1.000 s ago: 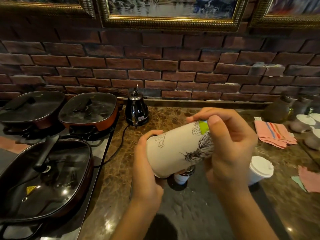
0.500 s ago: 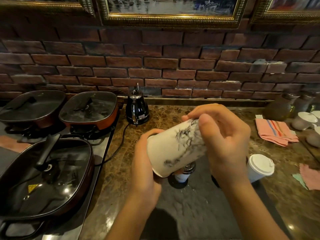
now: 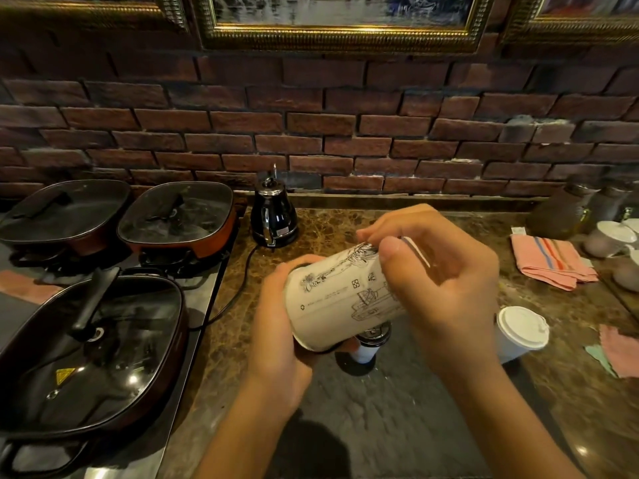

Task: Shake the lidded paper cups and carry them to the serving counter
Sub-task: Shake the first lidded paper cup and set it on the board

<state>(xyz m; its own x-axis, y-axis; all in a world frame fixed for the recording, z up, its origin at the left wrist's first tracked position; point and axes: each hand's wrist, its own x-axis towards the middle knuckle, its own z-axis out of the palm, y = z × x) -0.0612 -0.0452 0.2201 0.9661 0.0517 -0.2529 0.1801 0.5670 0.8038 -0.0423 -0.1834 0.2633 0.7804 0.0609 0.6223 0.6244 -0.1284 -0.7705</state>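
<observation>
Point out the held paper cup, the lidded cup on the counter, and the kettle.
held paper cup [image 3: 340, 299], head view, printed side wall
lidded cup [image 3: 522, 326], head view, white lid top
black kettle [image 3: 273, 216], head view, body

The paper cup [image 3: 340, 299] has a matt off-white wall printed with fine black line drawings. The second cup's lid [image 3: 522, 326] looks like smooth white plastic. The counter [image 3: 332, 223] is polished brown marble, glossy. The pan lids [image 3: 86, 347] are shiny dark glass. The kettle [image 3: 273, 216] is gloss black. Rough brick [image 3: 311, 133] backs folded striped cloth [image 3: 549, 261].
</observation>
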